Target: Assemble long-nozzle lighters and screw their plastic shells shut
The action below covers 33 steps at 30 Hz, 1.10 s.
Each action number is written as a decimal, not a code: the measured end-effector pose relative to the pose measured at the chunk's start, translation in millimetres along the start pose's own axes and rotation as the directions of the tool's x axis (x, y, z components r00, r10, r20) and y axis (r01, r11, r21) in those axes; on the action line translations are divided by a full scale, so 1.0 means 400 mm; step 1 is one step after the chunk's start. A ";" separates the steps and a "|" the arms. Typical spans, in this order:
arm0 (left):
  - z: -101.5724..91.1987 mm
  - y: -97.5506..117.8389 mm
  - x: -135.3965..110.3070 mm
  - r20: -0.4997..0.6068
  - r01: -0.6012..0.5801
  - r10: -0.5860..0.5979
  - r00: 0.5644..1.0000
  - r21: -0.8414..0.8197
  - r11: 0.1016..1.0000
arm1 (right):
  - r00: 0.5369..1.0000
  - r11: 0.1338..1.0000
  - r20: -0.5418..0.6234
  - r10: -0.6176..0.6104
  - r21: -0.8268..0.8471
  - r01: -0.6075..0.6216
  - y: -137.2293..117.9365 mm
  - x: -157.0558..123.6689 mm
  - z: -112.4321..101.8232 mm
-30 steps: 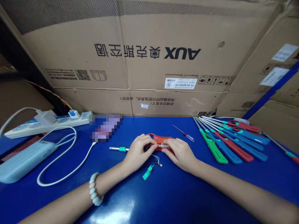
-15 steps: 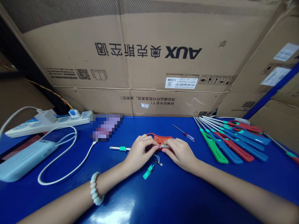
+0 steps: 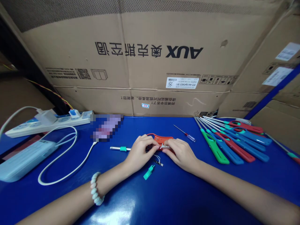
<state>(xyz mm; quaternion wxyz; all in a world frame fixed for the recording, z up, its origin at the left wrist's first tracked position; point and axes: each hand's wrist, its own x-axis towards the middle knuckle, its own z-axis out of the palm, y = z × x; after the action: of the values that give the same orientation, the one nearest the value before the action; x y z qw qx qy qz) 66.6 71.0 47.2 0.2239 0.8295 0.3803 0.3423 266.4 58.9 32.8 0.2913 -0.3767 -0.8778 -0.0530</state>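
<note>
An open red lighter shell (image 3: pixel 161 139) lies on the table, partly hidden behind my hands. My right hand (image 3: pixel 181 153) is closed on a small clear lighter part with a white end (image 3: pixel 163 146), just over the shell's near edge. Close against that white end, the fingertips of my left hand (image 3: pixel 142 151) are pinched together; what they hold is too small to make out. A metal lighter tube (image 3: pixel 115 148) with a green collar sticks out to the left. Nearer me lie a green trigger (image 3: pixel 148 172) and a small dark igniter piece (image 3: pixel 159 163) with white wires.
Several long-necked lighters (image 3: pixel 236 143) are fanned out on the right. A small screwdriver (image 3: pixel 187 135) lies behind my right hand. On the left are a power bank (image 3: pixel 27 161), a white cable (image 3: pixel 58 184), a power strip (image 3: pixel 63 120) and a blurred phone (image 3: pixel 107 126). Cardboard (image 3: pixel 145 68) stands behind.
Hardly anything differs. Both hands stay at the red shell in the same grip, and the loose parts lie where they were.
</note>
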 end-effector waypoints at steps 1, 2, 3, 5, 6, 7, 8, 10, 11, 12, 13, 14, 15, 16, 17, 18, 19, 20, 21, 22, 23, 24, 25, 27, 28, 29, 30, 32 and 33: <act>0.000 0.000 -0.001 0.002 0.001 -0.001 1.000 0.002 1.000 | 1.000 1.000 0.005 0.000 -0.001 0.000 0.001 0.000 0.001; 0.000 0.000 -0.001 0.003 0.001 -0.001 1.000 0.005 1.000 | 1.000 1.000 0.007 0.001 -0.002 -0.001 0.001 -0.001 0.001; 0.000 0.000 -0.002 0.003 -0.001 0.001 1.000 0.008 1.000 | 1.000 1.000 0.009 0.001 -0.001 -0.001 0.001 -0.001 0.001; 0.000 0.001 -0.003 0.003 -0.006 0.006 1.000 0.019 1.000 | 1.000 1.000 0.009 0.000 0.001 0.000 0.001 -0.001 0.000; -0.001 0.002 -0.004 0.004 -0.008 0.008 1.000 0.026 1.000 | 1.000 1.000 0.009 0.000 0.001 0.000 0.000 0.000 0.000; -0.001 0.003 -0.004 0.005 -0.009 0.009 1.000 0.033 0.999 | 1.000 1.000 0.008 0.000 0.001 0.000 0.000 0.000 -0.001; -0.002 0.003 -0.004 0.006 -0.010 0.009 1.000 0.040 0.999 | 1.000 1.000 0.008 -0.001 0.000 0.001 -0.001 0.000 -0.002; -0.002 0.004 -0.003 0.007 -0.010 0.010 1.000 0.051 0.999 | 1.000 1.000 0.005 -0.002 -0.001 0.002 -0.003 0.001 -0.003; -0.002 0.004 -0.003 0.006 -0.010 0.010 1.000 0.053 0.999 | 1.000 1.000 0.002 -0.004 -0.002 0.004 -0.003 0.001 -0.003; -0.002 0.003 -0.003 0.006 -0.011 0.011 1.000 0.055 0.998 | 1.000 1.000 -0.001 -0.005 -0.002 0.005 -0.003 0.001 -0.003; -0.001 0.003 -0.002 0.005 -0.013 0.013 1.000 0.055 0.998 | 1.000 1.000 -0.003 -0.006 -0.002 0.006 -0.003 0.001 -0.002; -0.001 0.002 -0.002 0.005 -0.015 0.015 1.000 0.056 0.998 | 1.000 1.000 -0.004 -0.008 -0.003 0.008 -0.003 0.001 -0.002; 0.000 0.001 -0.002 0.004 -0.017 0.017 1.000 0.057 0.998 | 1.000 1.000 -0.004 -0.008 -0.004 0.008 -0.002 0.001 -0.001; 0.000 0.000 -0.002 0.003 -0.019 0.018 1.000 0.059 0.998 | 1.000 1.000 -0.002 -0.008 -0.006 0.008 -0.001 0.000 -0.001; 0.001 0.000 -0.003 0.001 -0.021 0.021 1.000 0.060 0.998 | 1.000 1.000 -0.002 -0.008 -0.009 0.008 -0.001 0.000 -0.002; 0.001 -0.001 -0.003 0.000 -0.023 0.023 1.000 0.062 0.998 | 1.000 1.000 -0.001 -0.008 -0.012 0.008 0.000 0.000 -0.002; 0.002 -0.001 -0.004 0.000 -0.024 0.024 1.000 0.064 0.998 | 1.000 1.000 -0.001 -0.009 -0.015 0.009 0.000 0.000 -0.003; 0.002 -0.001 -0.004 0.000 -0.028 0.028 1.000 0.067 0.997 | 1.000 1.000 0.001 -0.010 -0.017 0.010 0.000 0.000 -0.004; 0.001 -0.001 -0.004 0.002 -0.032 0.032 0.999 0.070 0.997 | 1.000 1.000 0.001 -0.011 -0.020 0.011 -0.001 0.000 -0.005; 0.001 -0.001 -0.004 0.004 -0.035 0.035 0.999 0.076 0.997 | 1.000 1.000 0.003 -0.013 -0.024 0.013 -0.002 0.001 -0.005; 0.000 0.000 -0.004 0.004 -0.039 0.038 0.999 0.083 0.996 | 1.000 1.000 0.004 -0.014 -0.028 0.014 -0.003 0.002 -0.006; 0.000 0.001 -0.004 0.006 -0.041 0.041 0.999 0.091 0.995 | 1.000 0.999 0.005 -0.017 -0.031 0.017 -0.004 0.002 -0.007; -0.001 0.002 -0.004 0.007 -0.044 0.044 0.999 0.099 0.994 | 1.000 0.999 0.007 -0.020 -0.034 0.021 -0.004 0.003 -0.007; -0.002 0.004 -0.004 0.009 -0.050 0.049 0.999 0.112 0.992 | 1.000 0.999 0.007 -0.027 -0.039 0.027 -0.005 0.004 -0.007; -0.002 0.005 -0.004 0.010 -0.054 0.053 0.999 0.117 0.992 | 1.000 0.999 0.008 -0.029 -0.041 0.030 -0.005 0.004 -0.006; -0.002 0.005 -0.004 0.011 -0.059 0.058 0.998 0.123 0.991 | 0.999 0.999 0.009 -0.032 -0.043 0.032 -0.004 0.004 -0.006; -0.001 0.006 -0.005 0.012 -0.062 0.061 0.998 0.129 0.990 | 0.999 0.998 0.010 -0.033 -0.046 0.033 -0.004 0.003 -0.005; 0.000 0.006 -0.005 0.014 -0.065 0.064 0.998 0.146 0.987 | 0.999 0.998 0.014 -0.034 -0.048 0.035 -0.002 0.002 -0.003; 0.000 0.006 -0.005 0.016 -0.066 0.065 0.998 0.153 0.986 | 0.999 0.998 0.017 -0.034 -0.048 0.035 -0.002 0.002 -0.002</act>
<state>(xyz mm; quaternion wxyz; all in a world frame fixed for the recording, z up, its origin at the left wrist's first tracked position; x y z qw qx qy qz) 66.6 67.9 47.8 0.1500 0.8583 0.3769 0.3144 265.9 58.7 33.9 0.2741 -0.3688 -0.8849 -0.0762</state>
